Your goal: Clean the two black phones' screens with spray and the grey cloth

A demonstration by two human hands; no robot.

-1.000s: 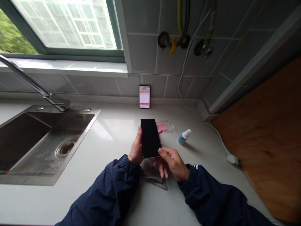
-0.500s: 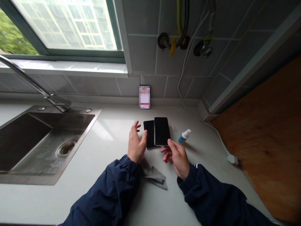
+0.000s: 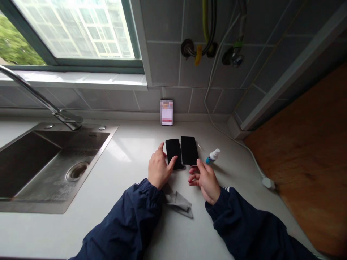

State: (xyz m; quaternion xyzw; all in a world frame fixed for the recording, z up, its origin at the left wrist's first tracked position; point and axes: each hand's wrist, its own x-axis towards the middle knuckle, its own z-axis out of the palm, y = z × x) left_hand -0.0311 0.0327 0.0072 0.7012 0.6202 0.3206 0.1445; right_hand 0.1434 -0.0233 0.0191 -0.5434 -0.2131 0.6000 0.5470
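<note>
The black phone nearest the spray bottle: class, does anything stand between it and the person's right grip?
Nothing visible does. The right grip sits right at the near edge of the black phone, with no object between them.

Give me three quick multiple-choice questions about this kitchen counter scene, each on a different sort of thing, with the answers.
1. Where is the small spray bottle?
A) In the sink
B) On the window sill
C) On the counter, right of the phones

2. How many black phones lie on the counter?
A) One
B) Two
C) Three

3. What is the left hand doing?
A) Gripping the bottle
B) Resting on a phone
C) Holding a cloth

Answers:
1: C, it sits beyond the right phone's right edge.
2: B, the left phone and the right phone lie side by side.
3: B, its thumb lies across the left phone's lower part.
</note>
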